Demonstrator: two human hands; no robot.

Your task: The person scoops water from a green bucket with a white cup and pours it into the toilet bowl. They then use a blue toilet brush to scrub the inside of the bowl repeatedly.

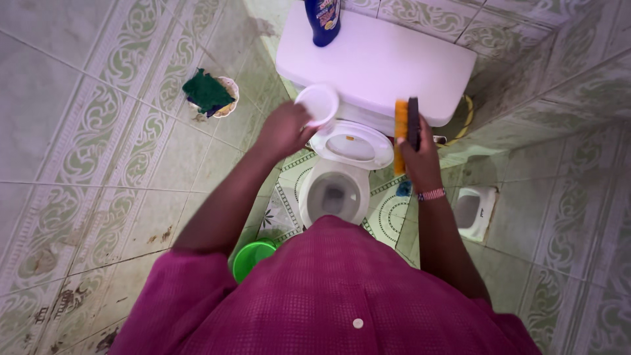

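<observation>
A: Head view, looking straight down. What does each hand have?

B: The left hand [284, 129] is closed around a small white cup [318, 104], its rim tipped toward the toilet bowl [334, 190], likely so that whatever is in it runs into the bowl. The right hand [419, 156] grips a scrub brush [406, 129] with a dark back and yellow-orange bristles, held upright by its lower end, bristles facing left toward the seat.

A: Where do they sit relative to the bowl?

B: The cup is at about eleven o'clock from the bowl, just over the raised seat [351, 143]. The brush is at about two o'clock, beside the seat's right edge, apart from it.

A: And around them?

B: The white tank [381, 66] lies at twelve o'clock, with a blue bottle [323, 20] standing on its left end, within reach. At ten o'clock, well apart on the tiled floor [85, 131], a green scouring pad [207, 92] rests in a small dish. A green bucket [252, 256] sits at seven o'clock, partly hidden by the magenta shirt [328, 296]. A white floor drain [474, 209] is at three o'clock.
</observation>
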